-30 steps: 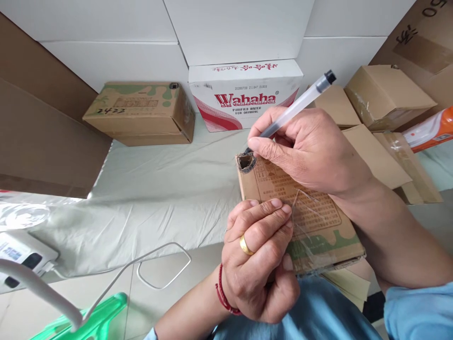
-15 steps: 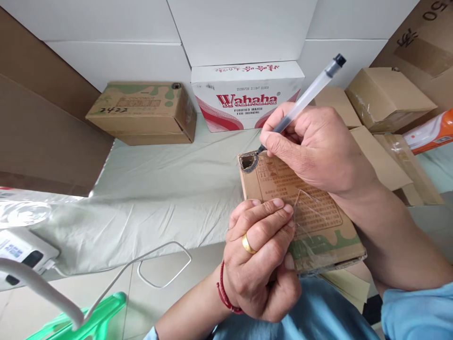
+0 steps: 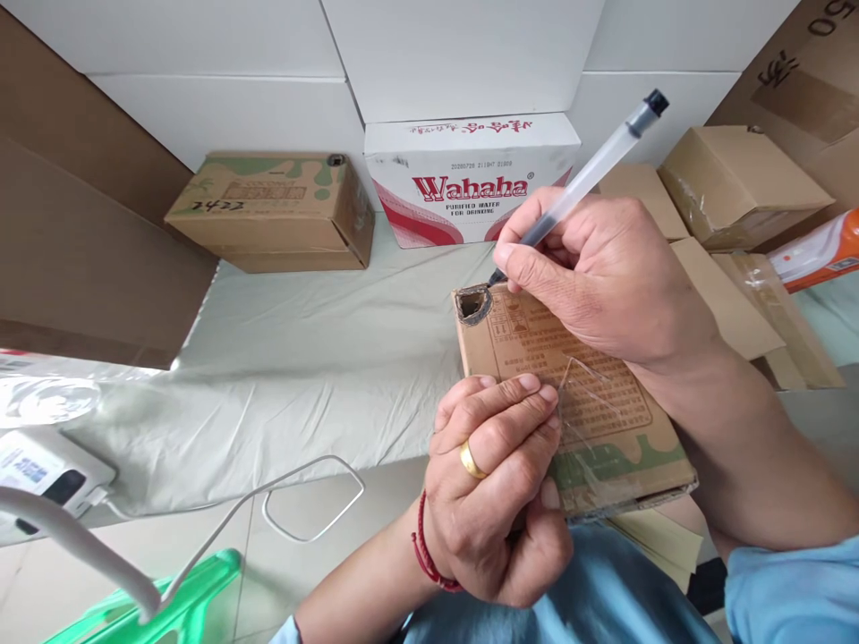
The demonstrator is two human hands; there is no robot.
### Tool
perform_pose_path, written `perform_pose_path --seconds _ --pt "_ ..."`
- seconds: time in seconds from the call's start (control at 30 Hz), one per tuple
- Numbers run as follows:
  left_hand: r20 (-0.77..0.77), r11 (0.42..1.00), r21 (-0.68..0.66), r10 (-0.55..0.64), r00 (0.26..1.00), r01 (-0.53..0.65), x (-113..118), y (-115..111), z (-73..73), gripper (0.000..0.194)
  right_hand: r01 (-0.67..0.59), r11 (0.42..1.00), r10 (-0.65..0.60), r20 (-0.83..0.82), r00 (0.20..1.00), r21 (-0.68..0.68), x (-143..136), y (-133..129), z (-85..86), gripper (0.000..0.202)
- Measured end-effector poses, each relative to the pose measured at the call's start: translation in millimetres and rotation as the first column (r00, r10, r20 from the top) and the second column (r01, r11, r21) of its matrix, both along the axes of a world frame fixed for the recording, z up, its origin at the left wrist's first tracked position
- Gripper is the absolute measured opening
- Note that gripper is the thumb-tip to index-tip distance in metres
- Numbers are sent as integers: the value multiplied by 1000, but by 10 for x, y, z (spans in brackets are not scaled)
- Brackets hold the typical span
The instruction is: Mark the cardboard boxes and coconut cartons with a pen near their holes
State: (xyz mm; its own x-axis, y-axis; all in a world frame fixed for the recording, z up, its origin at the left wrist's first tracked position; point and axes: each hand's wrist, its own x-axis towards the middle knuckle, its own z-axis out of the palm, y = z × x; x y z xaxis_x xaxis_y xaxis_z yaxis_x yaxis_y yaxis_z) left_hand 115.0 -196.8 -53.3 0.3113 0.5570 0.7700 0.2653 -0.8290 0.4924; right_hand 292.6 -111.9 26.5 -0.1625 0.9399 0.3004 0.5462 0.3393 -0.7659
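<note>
My right hand (image 3: 591, 277) pinches a black gel pen (image 3: 583, 183) with a clear barrel, its tip down at the top edge of a brown cardboard box (image 3: 591, 402). Beside the tip, at the box's far left corner, is a ragged hole (image 3: 473, 305) ringed with dark ink. Curled over the near left edge of the box, my left hand (image 3: 497, 483) grips it, fingers on its printed face. A gold ring and a red cord bracelet are on that hand and wrist. Clear tape crosses the box near its lower end.
A cardboard box marked 2422 (image 3: 268, 210) and a white and red Wahaha carton (image 3: 470, 188) stand along the wall. More cardboard boxes (image 3: 744, 183) are at the right. At the lower left are a white cable (image 3: 295, 474), a white device (image 3: 54, 478) and a green stool (image 3: 181, 599).
The pen tip has shifted very slightly upward along the box's top edge beside the hole. My left hand keeps its grip on the box.
</note>
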Motion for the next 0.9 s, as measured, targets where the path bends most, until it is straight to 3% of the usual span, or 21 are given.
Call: perform_pose_path --seconds 0.3,0.6,0.77,0.9 --pt "7 1000 0 -3 1000 3 18 -12 -4 41 19 1000 -20 -23 1000 -21 -6 8 10 22" --pt "21 1000 -18 -3 1000 4 26 -12 -6 44 -79 997 77 -102 992 -12 16 0 -14 21" --pt "30 1000 0 0 1000 0 36 -2 -15 41 28 985 22 -293 956 168 4 50 -85 17" --pt "27 999 29 14 1000 -15 37 14 -24 40 261 904 -43 -536 843 338 103 124 -144 12"
